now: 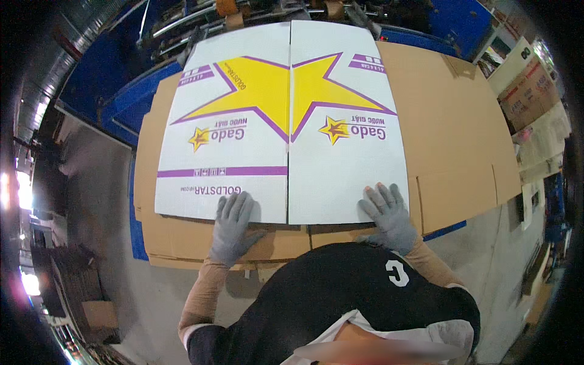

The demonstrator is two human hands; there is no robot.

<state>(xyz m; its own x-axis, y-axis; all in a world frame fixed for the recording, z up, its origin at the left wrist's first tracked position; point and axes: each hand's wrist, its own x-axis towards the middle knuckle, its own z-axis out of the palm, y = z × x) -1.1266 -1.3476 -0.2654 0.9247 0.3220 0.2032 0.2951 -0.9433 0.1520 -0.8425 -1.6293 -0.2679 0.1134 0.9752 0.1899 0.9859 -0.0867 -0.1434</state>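
Two white cardboard panels (pixel 347 176) lie ahead on brown cardboard (pixel 456 134), long axes pointing away from its near edge; left hand (pixel 233 224) and right hand (pixel 390 221), gloved, rest apart and flat, one on each panel.

White cardboard (pixel 347 182) hides (partly) the brown cardboard (pixel 453 134).

The left hand (pixel 234 224) and right hand (pixel 390 220), both in grey gloves, lie palm down and well apart, fingers stretched forward and thumbs turned inward toward each other. The right fingers fan out; the left ones sit closer together. The left forearm (pixel 202 293) rises almost straight to the wrist, while the right forearm (pixel 433 263) slants inward, both in tan sleeves.
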